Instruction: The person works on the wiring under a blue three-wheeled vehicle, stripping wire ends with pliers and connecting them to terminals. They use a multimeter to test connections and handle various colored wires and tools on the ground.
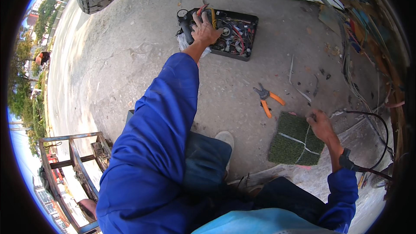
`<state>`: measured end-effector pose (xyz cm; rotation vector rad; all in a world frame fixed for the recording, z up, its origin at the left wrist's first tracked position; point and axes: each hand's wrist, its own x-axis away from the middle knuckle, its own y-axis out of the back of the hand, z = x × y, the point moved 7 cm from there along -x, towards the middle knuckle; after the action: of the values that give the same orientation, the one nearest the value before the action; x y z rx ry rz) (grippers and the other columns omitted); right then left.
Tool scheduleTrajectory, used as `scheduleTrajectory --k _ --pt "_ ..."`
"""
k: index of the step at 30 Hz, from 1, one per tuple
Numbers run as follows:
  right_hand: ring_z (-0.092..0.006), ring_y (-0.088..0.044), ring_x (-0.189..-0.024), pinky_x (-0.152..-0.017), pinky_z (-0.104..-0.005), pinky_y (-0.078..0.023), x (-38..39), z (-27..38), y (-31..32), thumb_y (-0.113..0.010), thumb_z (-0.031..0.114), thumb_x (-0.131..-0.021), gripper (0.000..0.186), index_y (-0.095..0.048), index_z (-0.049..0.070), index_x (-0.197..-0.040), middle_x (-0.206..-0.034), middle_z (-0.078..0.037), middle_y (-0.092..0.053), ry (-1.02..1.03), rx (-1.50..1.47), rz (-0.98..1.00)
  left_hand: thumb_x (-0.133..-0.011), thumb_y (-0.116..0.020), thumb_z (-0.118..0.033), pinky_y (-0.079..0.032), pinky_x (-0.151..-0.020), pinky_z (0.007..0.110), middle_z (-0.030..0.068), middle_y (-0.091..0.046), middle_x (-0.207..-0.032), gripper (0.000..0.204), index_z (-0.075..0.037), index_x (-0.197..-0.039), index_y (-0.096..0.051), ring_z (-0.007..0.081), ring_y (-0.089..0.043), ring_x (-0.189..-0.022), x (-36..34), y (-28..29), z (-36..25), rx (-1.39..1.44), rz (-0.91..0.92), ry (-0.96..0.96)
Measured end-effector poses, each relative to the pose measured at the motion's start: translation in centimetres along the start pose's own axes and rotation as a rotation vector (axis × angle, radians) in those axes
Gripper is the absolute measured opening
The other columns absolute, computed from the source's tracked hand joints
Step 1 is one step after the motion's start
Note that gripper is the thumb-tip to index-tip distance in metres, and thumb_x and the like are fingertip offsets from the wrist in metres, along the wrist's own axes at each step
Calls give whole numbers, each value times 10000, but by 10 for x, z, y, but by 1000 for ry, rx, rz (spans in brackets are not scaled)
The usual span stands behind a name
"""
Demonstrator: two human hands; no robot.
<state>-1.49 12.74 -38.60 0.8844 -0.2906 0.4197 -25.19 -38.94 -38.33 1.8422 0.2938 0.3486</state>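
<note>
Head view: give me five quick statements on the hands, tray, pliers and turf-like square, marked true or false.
1. The left hand is over the left part of the black tray. True.
2. The orange-handled pliers lie inside the tray. False: the pliers lie on the ground, apart from it.
3. The right hand is at the upper right corner of the green turf-like square. True.
4. Both sleeves are red. False: both sleeves are blue.
5. Light-coloured bands cross on the square. True.
</note>
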Motion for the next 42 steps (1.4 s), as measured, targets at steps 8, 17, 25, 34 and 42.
scheduleTrajectory --k 8,17,25,34,42 --pt "-350 -691 -975 -884 -434 -532 -3 -2 -6 -677 116 -909 156 -686 30 -1039 -989 -179 -704 2 -7 9 -688 -892 -591 -381 -1155 599 243 -56 -1715 1305 -185 -1676 -142 545 -299 -1487 8 -1 -12 -6 22 34" --pt "-344 -695 -977 -886 -432 -533 -1 -4 -8 -674 111 -916 154 -691 23 -1041 -996 -176 -711 -63 -14 51 -713 -886 -553 -402 -1133 613 239 -56 -1720 1258 -174 -1667 -160 537 -350 -1456 1 -5 -12 -45 -19 47" --pt "-330 -702 -941 -865 -422 -535 0 -8 -10 -684 103 -915 143 -688 16 -1029 -948 -167 -709 -53 -49 36 -690 -895 -495 -428 -1108 610 219 -172 -1665 1211 -181 -1636 -207 527 -408 -1408 -16 3 2 148 -23 59" --pt "-293 -695 -893 -828 -407 -528 2 -13 -9 -689 80 -914 124 -689 12 -1018 -913 -154 -707 -43 -82 45 -659 -895 -414 -485 -1075 435 259 -399 -1489 1119 -58 -1563 -341 379 -551 -1276 -59 9 42 629 -95 130" --pt "-303 -703 -918 -848 -412 -533 1 -8 -7 -694 107 -916 139 -703 18 -1022 -938 -160 -718 -78 -42 47 -794 -808 -234 -593 -811 431 164 -614 -1192 828 -43 -1486 -396 301 -678 -963 -78 1 56 1081 -53 134"
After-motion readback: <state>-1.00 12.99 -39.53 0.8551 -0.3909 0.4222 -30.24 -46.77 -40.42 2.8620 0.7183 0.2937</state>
